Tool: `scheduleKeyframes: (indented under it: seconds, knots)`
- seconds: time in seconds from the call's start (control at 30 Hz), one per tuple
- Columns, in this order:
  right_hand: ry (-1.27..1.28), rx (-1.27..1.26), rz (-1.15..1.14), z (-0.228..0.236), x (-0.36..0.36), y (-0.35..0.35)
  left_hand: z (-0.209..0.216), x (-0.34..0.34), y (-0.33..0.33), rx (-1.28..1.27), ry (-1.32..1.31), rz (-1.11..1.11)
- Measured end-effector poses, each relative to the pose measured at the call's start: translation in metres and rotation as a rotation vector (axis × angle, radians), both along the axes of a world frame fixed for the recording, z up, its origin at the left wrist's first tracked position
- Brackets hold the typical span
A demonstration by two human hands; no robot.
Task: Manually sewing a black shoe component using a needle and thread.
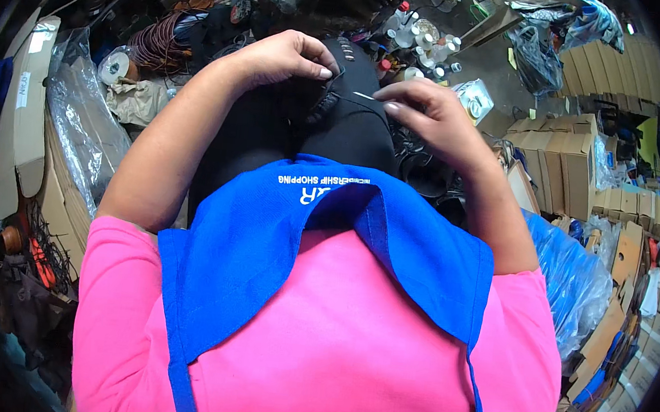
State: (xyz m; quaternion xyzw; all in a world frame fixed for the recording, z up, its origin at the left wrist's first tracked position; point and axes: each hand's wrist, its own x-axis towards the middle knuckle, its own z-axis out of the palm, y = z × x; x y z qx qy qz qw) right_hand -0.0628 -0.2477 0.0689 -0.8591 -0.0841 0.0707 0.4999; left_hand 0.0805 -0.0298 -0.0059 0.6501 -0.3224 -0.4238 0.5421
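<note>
A pink shirt [350, 333] fills the lower middle, with a blue apron [246, 269] folded over its chest. Dark trousers [269, 134] cover the legs ahead. Cardboard boxes [550, 158] are stacked to the right, above crumpled blue plastic [564, 270]. The left hand [304, 58] is over the lap, its grip narrow — thumb and forefinger pinched at the edge of a black piece. The right hand [424, 112], to its right, has a narrow grip too, the fingertips on a white stick. Bottles [422, 45] stand clustered beyond the right hand. The black piece [324, 106] rests on the lap below the left fingertips — its kind is hard to tell against the trousers. A dark thread [355, 101] runs from it toward the right thumb. Smallest is the thin white stick [363, 95], pointing left.
</note>
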Motion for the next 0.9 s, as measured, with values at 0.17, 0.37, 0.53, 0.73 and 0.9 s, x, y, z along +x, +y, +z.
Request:
scheduleKeyframes:
  seconds: [0.17,0.37,0.53,0.73,0.9]
  knots:
    - [-0.171,-0.396,0.084,-0.008,0.018,0.015,0.006,0.001,0.001,-0.013,0.027,-0.049]
    - [-0.098,-0.397,0.083,-0.013,0.027,0.018,0.004,0.000,0.004,0.036,-0.013,-0.040]
    - [-0.094,-0.469,0.083,-0.007,0.028,0.025,0.002,0.002,0.003,0.017,-0.044,-0.058]
    - [-0.402,-0.739,0.062,-0.019,0.016,0.039,-0.001,0.003,0.001,0.036,0.016,-0.059]
    - [-0.194,-0.494,0.109,-0.023,0.029,0.022,0.000,0.001,0.004,0.018,-0.161,-0.106]
